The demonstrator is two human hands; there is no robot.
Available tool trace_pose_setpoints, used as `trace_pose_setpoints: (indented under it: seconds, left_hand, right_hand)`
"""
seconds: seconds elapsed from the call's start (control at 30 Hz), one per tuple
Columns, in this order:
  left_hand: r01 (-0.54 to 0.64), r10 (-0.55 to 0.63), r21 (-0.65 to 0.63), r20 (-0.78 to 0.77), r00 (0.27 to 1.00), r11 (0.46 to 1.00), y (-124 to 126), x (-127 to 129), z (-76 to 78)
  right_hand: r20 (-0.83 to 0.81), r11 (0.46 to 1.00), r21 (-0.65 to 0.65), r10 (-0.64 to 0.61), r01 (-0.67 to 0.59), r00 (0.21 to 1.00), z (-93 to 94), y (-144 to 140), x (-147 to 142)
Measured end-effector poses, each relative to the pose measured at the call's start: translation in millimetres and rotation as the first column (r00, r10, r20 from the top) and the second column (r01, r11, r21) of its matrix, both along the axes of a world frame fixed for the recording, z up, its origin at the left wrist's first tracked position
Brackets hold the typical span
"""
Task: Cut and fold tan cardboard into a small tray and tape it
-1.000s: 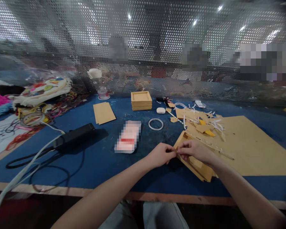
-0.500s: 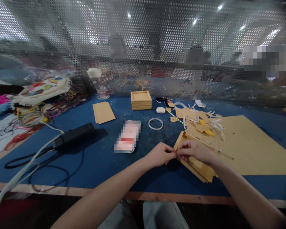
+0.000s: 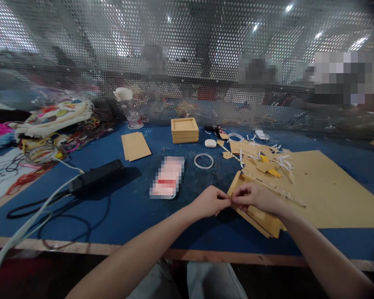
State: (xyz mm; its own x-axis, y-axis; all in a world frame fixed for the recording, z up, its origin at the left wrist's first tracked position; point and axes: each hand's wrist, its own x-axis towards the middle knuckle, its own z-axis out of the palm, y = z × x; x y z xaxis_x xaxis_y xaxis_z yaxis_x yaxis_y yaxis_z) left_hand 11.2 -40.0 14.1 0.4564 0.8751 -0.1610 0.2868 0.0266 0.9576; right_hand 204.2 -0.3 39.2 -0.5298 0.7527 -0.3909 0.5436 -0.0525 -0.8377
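My left hand (image 3: 210, 201) and my right hand (image 3: 257, 197) meet fingertip to fingertip at the near left corner of a small stack of tan cardboard pieces (image 3: 262, 218) on the blue table (image 3: 137, 207). Both pinch that corner; whatever small thing lies between the fingertips is too small to tell. The stack rests partly on a large tan cardboard sheet (image 3: 327, 191).
Paper scraps and strips (image 3: 262, 160) litter the sheet's far edge. A tape ring (image 3: 203, 160), a white case (image 3: 210, 143), stacked wooden frames (image 3: 184, 130), tan cards (image 3: 136, 146), a black box (image 3: 96, 176) with cables, and colourful craft goods (image 3: 50, 120) lie around. A perforated metal screen (image 3: 187, 62) closes the back.
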Motion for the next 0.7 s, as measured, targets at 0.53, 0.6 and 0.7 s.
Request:
trace_pose_setpoints:
  seconds: [0.53, 0.6, 0.7]
  left_hand:
    - [0.038, -0.037, -0.015, 0.057, 0.998, 0.999, 0.6, -0.2, 2.1]
    - [0.038, -0.037, -0.018, 0.063, 0.997, 0.999, 1.3, 0.0, 1.5]
    - [0.036, -0.034, -0.023, 0.064, 0.997, 0.999, 1.6, 0.4, 1.7]
  right_hand:
    - [-0.019, 0.999, -0.010, 0.046, -0.047, 0.999, -1.0, 1.5, 2.0]
    - [-0.021, 0.999, -0.027, 0.031, -0.031, 0.999, -0.7, 1.5, 1.8]
    - [-0.031, 0.998, -0.055, 0.028, -0.030, 0.999, -1.2, 2.0, 2.9]
